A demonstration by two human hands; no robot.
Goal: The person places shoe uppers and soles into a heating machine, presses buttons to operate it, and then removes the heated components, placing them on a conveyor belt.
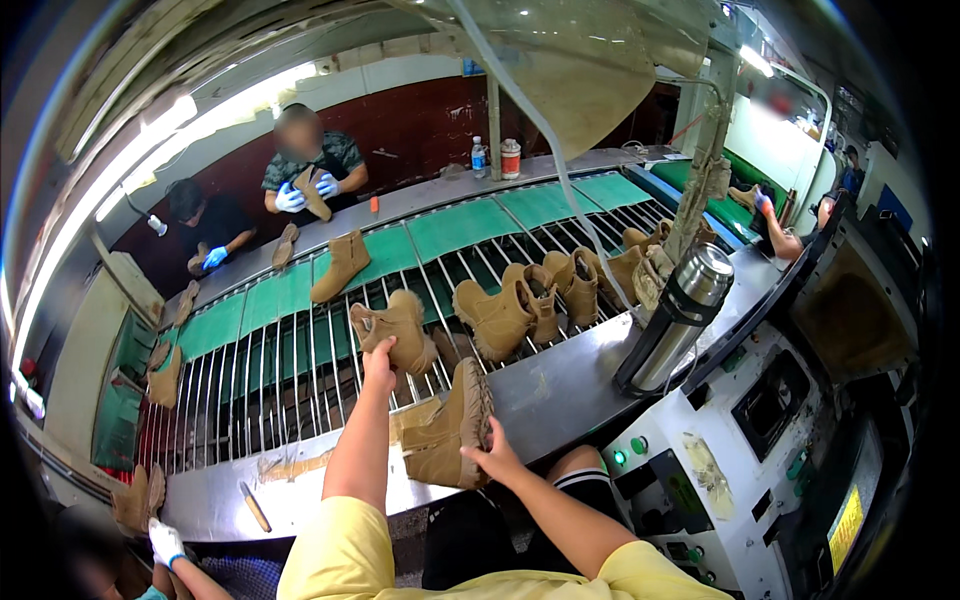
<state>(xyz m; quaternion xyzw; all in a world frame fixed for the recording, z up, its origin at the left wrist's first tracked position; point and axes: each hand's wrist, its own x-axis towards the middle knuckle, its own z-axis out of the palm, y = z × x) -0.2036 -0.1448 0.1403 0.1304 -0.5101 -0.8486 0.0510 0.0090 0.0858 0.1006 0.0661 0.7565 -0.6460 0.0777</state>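
Observation:
My left hand (379,366) is closed on a tan ankle boot (398,328) over the metal bars of the rack (314,385). Closer to me, my right hand (497,459) grips a second tan boot (437,440) at the edge of its lugged sole. That boot is tipped with its toe up and its sole facing right, above the steel ledge. Just right of the left boot, several more tan boots (494,318) stand in a row on the bars. One tan boot (342,266) sits farther back on a green mat (390,248).
A steel thermos (677,318) stands on the ledge at right, above a control panel (655,490). A knife-like tool (255,507) lies at left. Gloved co-workers handle footwear across the line and at lower left. A hose (545,130) hangs over the rack beside a post (697,190).

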